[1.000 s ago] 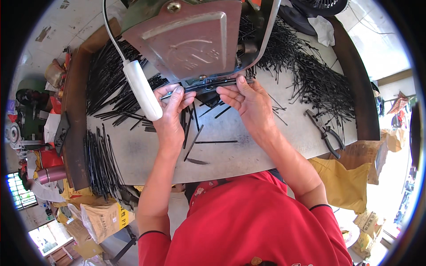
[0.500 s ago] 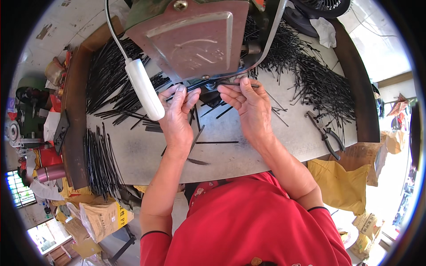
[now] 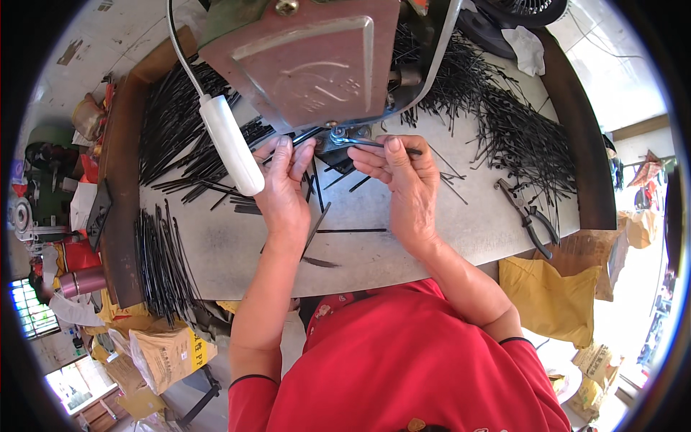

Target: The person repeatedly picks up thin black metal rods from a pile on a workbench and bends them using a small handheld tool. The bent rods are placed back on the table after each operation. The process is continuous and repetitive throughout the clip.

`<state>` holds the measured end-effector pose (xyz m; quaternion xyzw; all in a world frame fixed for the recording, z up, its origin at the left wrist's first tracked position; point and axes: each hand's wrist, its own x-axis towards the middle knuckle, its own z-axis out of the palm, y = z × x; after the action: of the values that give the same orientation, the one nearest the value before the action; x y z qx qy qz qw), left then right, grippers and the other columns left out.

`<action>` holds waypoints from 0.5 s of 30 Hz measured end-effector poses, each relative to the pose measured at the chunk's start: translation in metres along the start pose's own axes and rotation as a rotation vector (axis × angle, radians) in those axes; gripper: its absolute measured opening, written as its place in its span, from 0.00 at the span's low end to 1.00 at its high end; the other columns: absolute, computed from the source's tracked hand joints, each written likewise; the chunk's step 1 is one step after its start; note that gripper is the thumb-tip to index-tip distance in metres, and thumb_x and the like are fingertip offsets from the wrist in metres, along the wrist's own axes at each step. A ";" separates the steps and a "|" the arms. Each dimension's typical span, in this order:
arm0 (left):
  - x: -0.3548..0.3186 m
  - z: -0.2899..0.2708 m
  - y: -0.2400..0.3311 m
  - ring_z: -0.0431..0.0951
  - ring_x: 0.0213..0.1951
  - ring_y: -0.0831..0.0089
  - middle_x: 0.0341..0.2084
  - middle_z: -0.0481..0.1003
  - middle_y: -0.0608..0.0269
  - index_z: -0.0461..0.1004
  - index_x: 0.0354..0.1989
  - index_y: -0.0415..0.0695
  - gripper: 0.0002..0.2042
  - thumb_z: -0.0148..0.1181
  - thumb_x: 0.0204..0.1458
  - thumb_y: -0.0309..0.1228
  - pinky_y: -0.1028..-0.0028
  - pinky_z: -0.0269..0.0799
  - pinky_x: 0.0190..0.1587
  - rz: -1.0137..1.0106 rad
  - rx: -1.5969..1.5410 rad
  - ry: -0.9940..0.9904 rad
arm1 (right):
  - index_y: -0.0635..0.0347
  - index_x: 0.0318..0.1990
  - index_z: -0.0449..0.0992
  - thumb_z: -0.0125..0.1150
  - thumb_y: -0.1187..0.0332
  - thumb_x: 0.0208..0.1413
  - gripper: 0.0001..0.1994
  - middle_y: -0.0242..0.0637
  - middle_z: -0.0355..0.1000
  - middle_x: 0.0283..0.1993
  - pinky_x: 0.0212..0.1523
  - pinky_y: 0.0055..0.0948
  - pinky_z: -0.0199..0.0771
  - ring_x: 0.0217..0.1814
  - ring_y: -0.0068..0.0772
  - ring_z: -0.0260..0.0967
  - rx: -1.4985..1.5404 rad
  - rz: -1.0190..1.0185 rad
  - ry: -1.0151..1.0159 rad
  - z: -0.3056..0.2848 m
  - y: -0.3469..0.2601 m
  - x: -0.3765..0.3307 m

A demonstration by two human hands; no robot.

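Under the maroon-faced machine head both my hands work close to its small metal working point. My left hand pinches a thin black strip at the left of that point, partly hidden by the fingers. My right hand grips another slim black strip between thumb and fingers. Its inner end reaches the metal working point, and its outer end sticks out past the thumb. Whether the two strips are joined there, I cannot tell.
A white lamp on a bent stem hangs by my left hand. Heaps of black strips lie at the far left, near left and right. Pliers rest near the right edge. Raised brown edging borders the table.
My right hand's strip now slants, its outer end lower, and more bright metal shows at the working point. My left hand has shifted slightly left.
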<state>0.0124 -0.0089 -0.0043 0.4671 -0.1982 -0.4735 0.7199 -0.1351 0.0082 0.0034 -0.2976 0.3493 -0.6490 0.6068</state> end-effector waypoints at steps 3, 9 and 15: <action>-0.006 0.002 -0.005 0.80 0.37 0.61 0.34 0.74 0.54 0.66 0.38 0.36 0.06 0.55 0.54 0.21 0.76 0.81 0.40 -0.044 -0.046 -0.004 | 0.64 0.41 0.65 0.50 0.63 0.63 0.11 0.47 0.72 0.42 0.48 0.35 0.77 0.45 0.42 0.75 0.086 -0.003 0.055 -0.001 0.006 0.003; -0.011 0.003 -0.007 0.80 0.36 0.61 0.35 0.72 0.52 0.62 0.40 0.34 0.09 0.54 0.55 0.21 0.76 0.81 0.39 -0.092 -0.069 -0.035 | 0.63 0.40 0.66 0.50 0.63 0.63 0.11 0.46 0.71 0.44 0.49 0.35 0.77 0.46 0.42 0.74 0.131 0.005 0.033 0.000 0.006 0.005; -0.006 -0.001 -0.009 0.80 0.38 0.61 0.35 0.72 0.53 0.62 0.40 0.34 0.08 0.53 0.56 0.21 0.76 0.81 0.40 -0.168 -0.140 -0.001 | 0.64 0.40 0.66 0.50 0.64 0.63 0.11 0.46 0.72 0.43 0.49 0.34 0.77 0.46 0.42 0.75 0.099 -0.025 0.029 -0.001 0.007 0.005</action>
<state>0.0063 -0.0044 -0.0118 0.4304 -0.1253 -0.5453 0.7084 -0.1323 0.0029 -0.0030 -0.2621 0.3220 -0.6771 0.6075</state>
